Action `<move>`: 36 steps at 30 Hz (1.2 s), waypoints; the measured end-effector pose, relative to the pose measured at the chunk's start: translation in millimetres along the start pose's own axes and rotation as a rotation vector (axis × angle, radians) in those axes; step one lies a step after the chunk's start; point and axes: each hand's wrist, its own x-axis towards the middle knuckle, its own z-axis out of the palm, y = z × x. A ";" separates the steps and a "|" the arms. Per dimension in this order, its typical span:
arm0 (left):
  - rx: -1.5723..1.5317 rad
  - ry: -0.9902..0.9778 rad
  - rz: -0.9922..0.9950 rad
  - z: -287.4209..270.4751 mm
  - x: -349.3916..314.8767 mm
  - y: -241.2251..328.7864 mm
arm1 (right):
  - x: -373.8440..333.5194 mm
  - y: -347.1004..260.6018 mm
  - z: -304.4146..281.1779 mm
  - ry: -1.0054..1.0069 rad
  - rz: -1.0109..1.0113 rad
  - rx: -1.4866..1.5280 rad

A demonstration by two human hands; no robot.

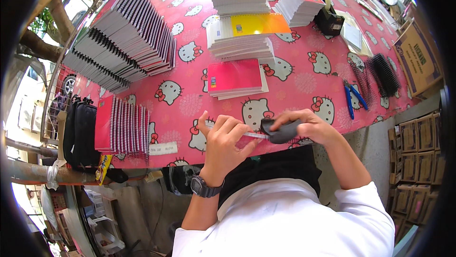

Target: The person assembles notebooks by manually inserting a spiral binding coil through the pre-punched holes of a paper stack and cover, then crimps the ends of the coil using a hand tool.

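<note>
My left hand (224,137), with a dark watch on its wrist, is closed on a thin white strip (255,135) above the table's near edge. The strip runs from its fingers toward a dark grey, rounded, flattish object (284,132). My right hand (314,125) grips that object from the right, thumb and fingers around it. Its exact kind cannot be made out. Beyond my hands lies a short stack of pink-red covers and pages (235,76). A small spiral-bound stack of red notebooks (121,126) is at the left.
Tall stacks of spiral notebooks (128,33) fill the far left. Unbound page stacks (242,38) stand at the back, near a black tape dispenser (329,21). Blue-handled pliers (355,99) and black binding coils (384,76) lie right, beside a cardboard box (420,57).
</note>
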 end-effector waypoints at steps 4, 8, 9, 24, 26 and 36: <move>0.013 0.015 -0.001 1.2 -1.7 -3.7 | 11.9 2.5 3.6 0.060 -0.032 -0.157; -0.002 0.002 -0.011 -1.5 -1.4 -2.1 | 10.0 -4.4 3.3 0.006 -0.066 -0.114; -0.008 -0.006 -0.014 -2.2 -0.2 -2.1 | 13.2 -2.9 4.7 0.092 -0.047 -0.314; -1.008 0.254 -0.486 27.6 -37.2 -31.6 | 25.8 -4.4 16.8 0.027 -0.043 -0.300; -0.978 0.218 -0.428 32.4 -41.7 -40.5 | 23.3 -1.2 12.2 0.064 -0.046 -0.109; -0.936 0.178 -0.398 35.1 -40.0 -50.7 | 37.8 -6.5 24.0 -0.030 -0.098 -0.206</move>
